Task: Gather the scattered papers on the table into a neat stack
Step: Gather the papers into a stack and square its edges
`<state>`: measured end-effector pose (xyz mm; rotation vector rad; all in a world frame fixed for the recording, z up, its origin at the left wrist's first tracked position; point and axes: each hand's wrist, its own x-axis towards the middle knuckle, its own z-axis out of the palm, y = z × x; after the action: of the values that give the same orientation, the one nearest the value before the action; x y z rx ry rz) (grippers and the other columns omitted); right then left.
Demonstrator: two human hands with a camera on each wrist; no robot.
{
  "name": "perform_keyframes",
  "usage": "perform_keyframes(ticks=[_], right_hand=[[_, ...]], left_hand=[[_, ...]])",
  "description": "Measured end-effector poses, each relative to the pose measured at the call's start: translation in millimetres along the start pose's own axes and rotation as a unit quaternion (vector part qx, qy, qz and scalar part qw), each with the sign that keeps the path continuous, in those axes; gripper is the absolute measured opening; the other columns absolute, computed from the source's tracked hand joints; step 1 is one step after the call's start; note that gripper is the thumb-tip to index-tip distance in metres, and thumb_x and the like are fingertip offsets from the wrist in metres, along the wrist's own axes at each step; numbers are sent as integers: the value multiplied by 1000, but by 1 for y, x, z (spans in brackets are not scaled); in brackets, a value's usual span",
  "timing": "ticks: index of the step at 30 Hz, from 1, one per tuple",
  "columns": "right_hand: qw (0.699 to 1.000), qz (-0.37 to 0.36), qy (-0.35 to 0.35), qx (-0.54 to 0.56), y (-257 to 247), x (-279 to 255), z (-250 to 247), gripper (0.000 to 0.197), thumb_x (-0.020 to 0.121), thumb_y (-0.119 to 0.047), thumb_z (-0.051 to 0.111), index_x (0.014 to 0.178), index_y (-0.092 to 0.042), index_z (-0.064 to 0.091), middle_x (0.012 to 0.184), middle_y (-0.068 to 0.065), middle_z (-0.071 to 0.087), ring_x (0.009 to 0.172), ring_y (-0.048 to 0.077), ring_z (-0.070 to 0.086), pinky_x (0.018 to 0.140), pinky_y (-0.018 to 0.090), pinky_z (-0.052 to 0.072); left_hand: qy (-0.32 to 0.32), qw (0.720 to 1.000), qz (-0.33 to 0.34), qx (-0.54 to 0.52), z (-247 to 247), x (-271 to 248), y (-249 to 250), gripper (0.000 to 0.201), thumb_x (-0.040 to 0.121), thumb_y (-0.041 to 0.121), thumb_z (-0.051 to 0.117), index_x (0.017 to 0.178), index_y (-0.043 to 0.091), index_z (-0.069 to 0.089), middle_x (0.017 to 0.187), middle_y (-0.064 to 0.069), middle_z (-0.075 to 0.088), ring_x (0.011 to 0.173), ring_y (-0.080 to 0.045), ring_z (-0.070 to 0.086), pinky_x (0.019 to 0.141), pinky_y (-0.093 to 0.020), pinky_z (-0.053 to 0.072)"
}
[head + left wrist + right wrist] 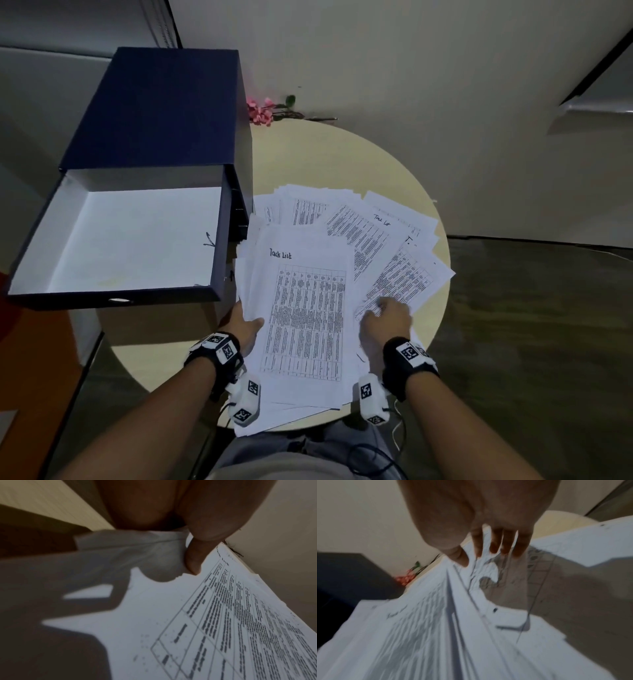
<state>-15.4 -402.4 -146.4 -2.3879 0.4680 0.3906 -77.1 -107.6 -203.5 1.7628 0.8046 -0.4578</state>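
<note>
A thick stack of printed "Task List" sheets (305, 318) lies at the near side of the round table (335, 157). My left hand (251, 323) grips the stack's left edge, with the thumb (193, 559) on top of the stack (223, 615) and the fingers hidden beneath. More sheets (363, 226) fan out loosely to the right and behind. My right hand (383, 317) is on a loose sheet (397, 281) at the right. In the right wrist view this hand (471, 558) pinches the sheet's (488, 574) near edge between thumb and fingers, and the paper ridges up.
A dark blue box file (137, 240) lies open on the left, white inside, overhanging the table and touching the papers. Pink flowers (262, 111) lie at the table's far edge. Some sheets overhang the table's right and near rims. Beyond is floor.
</note>
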Motion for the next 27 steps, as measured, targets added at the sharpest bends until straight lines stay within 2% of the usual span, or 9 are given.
perform_keyframes(ticks=[4, 8, 12, 14, 16, 18, 20, 23, 27], right_hand=[[981, 161, 47, 100, 12, 6, -34, 71, 90, -32, 65, 150, -10, 33, 153, 17, 31, 134, 39, 41, 106, 45, 43], [932, 179, 28, 313, 10, 19, -43, 77, 95, -21, 67, 153, -12, 18, 143, 7, 45, 118, 24, 55, 89, 40, 49], [946, 178, 33, 270, 6, 38, -37, 62, 90, -22, 73, 140, -5, 41, 132, 20, 54, 113, 36, 58, 91, 37, 44], [947, 179, -13, 267, 3, 45, -32, 33, 92, -16, 66, 120, -8, 53, 101, 17, 56, 80, 32, 57, 76, 37, 47], [936, 199, -20, 289, -2, 50, -28, 30, 93, -7, 58, 120, -13, 48, 103, 13, 56, 78, 32, 58, 73, 42, 51], [925, 215, -9, 312, -4, 57, -21, 36, 93, -3, 53, 128, -1, 49, 107, 16, 58, 83, 33, 59, 79, 47, 53], [912, 219, 13, 347, -4, 66, -15, 44, 91, -2, 49, 135, -6, 46, 92, 15, 56, 68, 26, 54, 62, 35, 50], [908, 213, 31, 360, -9, 69, -11, 27, 88, -4, 52, 108, -19, 43, 73, 10, 51, 52, 20, 45, 46, 25, 39], [907, 183, 0, 380, -17, 75, -2, 24, 73, -21, 67, 90, -8, 58, 67, 9, 57, 52, 21, 47, 49, 29, 42]], left_hand=[[3, 1000, -6, 11, 1, 4, -3, 56, 93, 21, 59, 143, 19, 36, 130, -3, 55, 122, -31, 52, 106, -44, 39], [4, 1000, 3, -4, 4, 7, -4, 53, 91, 17, 61, 140, 19, 42, 127, -6, 60, 115, -29, 56, 101, -42, 42], [3, 1000, 0, -20, 6, 4, 2, 49, 92, 12, 58, 138, 17, 43, 123, -9, 61, 106, -29, 59, 94, -40, 47], [6, 1000, 0, -21, 6, 5, 2, 49, 92, 13, 59, 138, 17, 42, 124, -11, 61, 108, -29, 60, 95, -43, 48], [6, 1000, 1, -11, 6, 4, 2, 49, 92, 12, 58, 138, 16, 42, 125, -11, 61, 110, -30, 59, 97, -43, 48], [7, 1000, -1, -7, 6, 0, 6, 50, 93, 11, 57, 139, 14, 41, 127, -13, 60, 111, -30, 58, 98, -43, 47], [8, 1000, -6, -6, 5, -1, 7, 48, 94, 11, 57, 139, 12, 41, 126, -14, 59, 109, -31, 58, 95, -39, 47], [14, 1000, -13, 5, 6, -1, 8, 50, 94, 12, 57, 140, 12, 39, 128, -13, 58, 109, -30, 56, 92, -37, 46], [19, 1000, -22, -8, 7, 4, 5, 48, 94, 10, 57, 139, 11, 39, 121, -13, 59, 99, -28, 59, 78, -30, 48]])
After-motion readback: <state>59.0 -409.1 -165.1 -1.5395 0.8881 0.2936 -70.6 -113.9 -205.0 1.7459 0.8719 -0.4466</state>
